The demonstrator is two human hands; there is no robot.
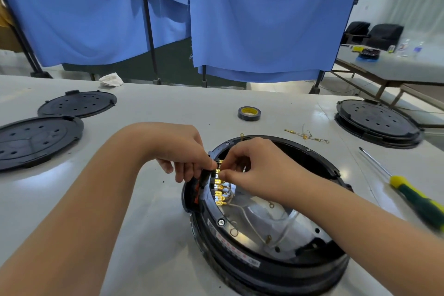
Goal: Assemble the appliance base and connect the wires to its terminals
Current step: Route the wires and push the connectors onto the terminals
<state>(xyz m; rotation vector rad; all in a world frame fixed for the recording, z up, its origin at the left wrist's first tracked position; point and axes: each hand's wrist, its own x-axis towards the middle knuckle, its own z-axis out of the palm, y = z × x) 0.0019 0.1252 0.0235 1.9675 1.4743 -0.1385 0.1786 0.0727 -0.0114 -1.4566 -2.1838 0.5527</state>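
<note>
On the pale bench (pixel 149 113) sits the round black appliance base (pixel 264 255), open side up, a shiny metal plate inside with thin wires (pixel 254 221) strung across it and a row of brass terminals (pixel 219 188) along its left inner rim. Both hands meet right at that rim: the left hand (pixel 182 151) comes in from outside, fingers curled around the black terminal block (pixel 204 176). The right hand (pixel 252 166) reaches over the opening, fingertips pinching a small connector at the topmost terminals.
</note>
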